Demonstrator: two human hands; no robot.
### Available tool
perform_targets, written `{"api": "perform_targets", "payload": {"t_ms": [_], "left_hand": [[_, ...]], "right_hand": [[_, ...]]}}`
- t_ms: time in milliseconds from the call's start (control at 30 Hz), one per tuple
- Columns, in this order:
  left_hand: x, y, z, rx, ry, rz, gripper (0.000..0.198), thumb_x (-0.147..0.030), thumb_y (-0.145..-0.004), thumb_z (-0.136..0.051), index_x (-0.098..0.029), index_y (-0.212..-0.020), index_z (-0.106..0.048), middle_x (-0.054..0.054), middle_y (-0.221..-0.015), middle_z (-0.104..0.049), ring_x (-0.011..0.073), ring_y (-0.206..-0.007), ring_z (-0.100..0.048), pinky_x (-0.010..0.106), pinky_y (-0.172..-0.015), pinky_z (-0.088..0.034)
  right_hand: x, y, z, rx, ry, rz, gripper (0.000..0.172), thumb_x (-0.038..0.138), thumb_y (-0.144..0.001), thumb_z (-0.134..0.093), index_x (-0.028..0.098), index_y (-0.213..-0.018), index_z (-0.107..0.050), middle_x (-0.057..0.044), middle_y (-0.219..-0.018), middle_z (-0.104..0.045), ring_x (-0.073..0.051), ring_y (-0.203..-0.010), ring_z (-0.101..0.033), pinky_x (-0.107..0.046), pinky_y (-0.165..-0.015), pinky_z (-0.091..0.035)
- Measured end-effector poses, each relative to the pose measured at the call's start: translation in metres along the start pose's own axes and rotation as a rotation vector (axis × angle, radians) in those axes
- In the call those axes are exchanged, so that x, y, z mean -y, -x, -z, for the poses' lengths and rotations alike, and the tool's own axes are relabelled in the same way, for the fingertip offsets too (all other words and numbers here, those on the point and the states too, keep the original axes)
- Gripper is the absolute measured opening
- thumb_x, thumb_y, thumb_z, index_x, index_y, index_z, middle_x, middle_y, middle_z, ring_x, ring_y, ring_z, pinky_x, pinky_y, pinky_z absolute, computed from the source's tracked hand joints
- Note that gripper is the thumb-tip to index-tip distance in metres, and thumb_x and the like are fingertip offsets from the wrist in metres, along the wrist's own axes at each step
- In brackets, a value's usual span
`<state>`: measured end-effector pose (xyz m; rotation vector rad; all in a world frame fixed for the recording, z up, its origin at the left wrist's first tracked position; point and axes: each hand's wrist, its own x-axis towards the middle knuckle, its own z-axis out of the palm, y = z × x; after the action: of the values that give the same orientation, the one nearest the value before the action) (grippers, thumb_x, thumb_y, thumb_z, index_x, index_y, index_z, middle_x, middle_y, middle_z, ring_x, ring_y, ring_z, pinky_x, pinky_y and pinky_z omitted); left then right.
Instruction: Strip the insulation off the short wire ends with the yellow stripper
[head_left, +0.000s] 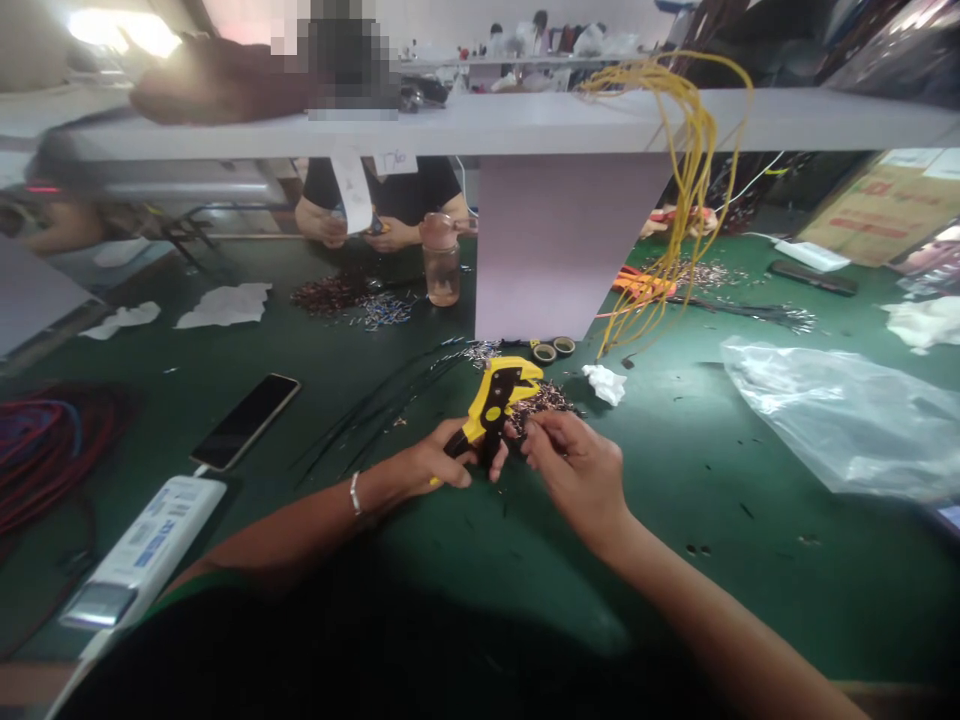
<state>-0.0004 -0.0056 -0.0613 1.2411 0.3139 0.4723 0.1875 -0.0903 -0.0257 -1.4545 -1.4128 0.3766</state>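
A yellow and black crimping tool (pixel 493 410) is gripped by its handles in my left hand (pixel 442 458), its jaws tilted up to the right. My right hand (pixel 574 470) is just right of the tool, thumb and fingers pinched together at the edge of a pile of small copper-coloured terminals (pixel 551 400). Whatever lies between those fingertips is too small to make out. Thin black wires (pixel 382 390) stretch over the green table (pixel 690 620) to the left of the tool.
A phone (pixel 246 422) and a white power strip (pixel 150 550) lie left, near coiled red wires (pixel 52 450). Tape rolls (pixel 553 349), crumpled tissue (pixel 604 384) and a plastic bag (pixel 840 420) are beyond and right. Yellow wires (pixel 694 170) hang from the shelf (pixel 525 125). A person sits opposite.
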Motion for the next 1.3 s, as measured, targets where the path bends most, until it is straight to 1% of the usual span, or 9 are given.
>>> {"api": "perform_targets", "payload": {"t_ms": [100,233,400,633,767,867,967,1167,1300], "left_hand": [[-0.003,0.001,-0.001,-0.172,-0.475,-0.186,0.056,-0.013,-0.06,-0.062,-0.017,-0.116,-0.061,0.004,-0.091,-0.062,0.0202,-0.083,-0.059,0.036,-0.078,-0.049],[-0.005,0.004,-0.003,-0.39,-1.044,-0.425,0.071,-0.017,-0.064,-0.059,-0.02,-0.135,-0.051,0.01,-0.11,-0.064,0.0274,-0.098,-0.06,0.045,-0.087,-0.051],[-0.006,0.005,-0.008,-0.445,-1.367,-0.554,0.077,-0.016,-0.062,-0.059,-0.019,-0.139,-0.048,0.014,-0.116,-0.063,0.0319,-0.103,-0.061,0.048,-0.085,-0.053],[-0.001,0.005,-0.009,-0.457,-1.515,-0.724,0.067,-0.024,-0.078,-0.064,-0.02,-0.142,-0.047,0.015,-0.112,-0.063,0.032,-0.099,-0.06,0.049,-0.085,-0.051],[0.002,0.005,-0.008,-0.44,-1.498,-0.693,0.059,-0.029,-0.081,-0.066,-0.024,-0.138,-0.053,0.013,-0.112,-0.063,0.0319,-0.1,-0.06,0.051,-0.088,-0.048],[0.002,0.006,-0.007,-0.445,-1.504,-0.743,0.058,-0.034,-0.082,-0.066,-0.025,-0.138,-0.054,0.013,-0.112,-0.063,0.0318,-0.1,-0.059,0.051,-0.089,-0.048],[0.002,0.006,-0.007,-0.438,-1.508,-0.799,0.06,-0.035,-0.083,-0.067,-0.024,-0.14,-0.052,0.014,-0.112,-0.063,0.0319,-0.101,-0.059,0.051,-0.089,-0.048],[0.005,0.006,-0.006,-0.431,-1.408,-0.74,0.055,-0.043,-0.079,-0.072,-0.027,-0.131,-0.06,0.012,-0.111,-0.064,0.0325,-0.104,-0.059,0.054,-0.094,-0.046],[0.004,0.007,-0.006,-0.442,-1.418,-0.766,0.056,-0.041,-0.08,-0.073,-0.027,-0.132,-0.059,0.012,-0.111,-0.064,0.0321,-0.103,-0.059,0.054,-0.093,-0.046]], "right_hand": [[-0.002,-0.004,-0.001,0.053,-0.307,-0.234,0.012,0.03,-0.086,-0.062,0.02,-0.081,-0.067,0.001,-0.062,-0.071,-0.013,-0.05,-0.063,-0.028,-0.053,-0.054],[-0.005,-0.011,-0.001,0.154,-0.692,-0.409,0.015,0.032,-0.077,-0.073,0.018,-0.081,-0.067,-0.001,-0.064,-0.073,-0.014,-0.049,-0.063,-0.03,-0.053,-0.055],[-0.012,-0.017,-0.005,0.208,-0.897,-0.438,0.022,0.033,-0.066,-0.082,0.022,-0.063,-0.064,0.004,-0.048,-0.062,-0.014,-0.041,-0.055,-0.032,-0.051,-0.056],[-0.02,-0.019,-0.003,0.211,-0.822,-0.507,0.019,0.041,-0.072,-0.078,0.023,-0.071,-0.071,-0.002,-0.067,-0.075,-0.02,-0.056,-0.069,-0.034,-0.058,-0.06],[-0.017,-0.021,0.003,0.239,-0.813,-0.564,0.014,0.034,-0.065,-0.08,0.023,-0.068,-0.073,0.0,-0.064,-0.074,-0.017,-0.052,-0.066,-0.029,-0.052,-0.057],[-0.015,-0.024,0.007,0.269,-0.796,-0.573,0.014,0.03,-0.056,-0.082,0.023,-0.064,-0.073,0.001,-0.062,-0.074,-0.016,-0.051,-0.065,-0.027,-0.05,-0.056],[-0.013,-0.026,0.009,0.3,-0.75,-0.555,0.016,0.034,-0.054,-0.082,0.023,-0.061,-0.072,0.0,-0.06,-0.074,-0.017,-0.049,-0.065,-0.028,-0.049,-0.057],[-0.009,-0.027,0.011,0.382,-0.772,-0.586,0.017,0.034,-0.052,-0.084,0.023,-0.056,-0.072,0.0,-0.054,-0.072,-0.016,-0.043,-0.062,-0.026,-0.043,-0.053],[-0.011,-0.026,0.014,0.42,-0.801,-0.608,0.017,0.032,-0.053,-0.085,0.022,-0.058,-0.072,-0.001,-0.053,-0.07,-0.016,-0.044,-0.061,-0.026,-0.043,-0.052]]}}
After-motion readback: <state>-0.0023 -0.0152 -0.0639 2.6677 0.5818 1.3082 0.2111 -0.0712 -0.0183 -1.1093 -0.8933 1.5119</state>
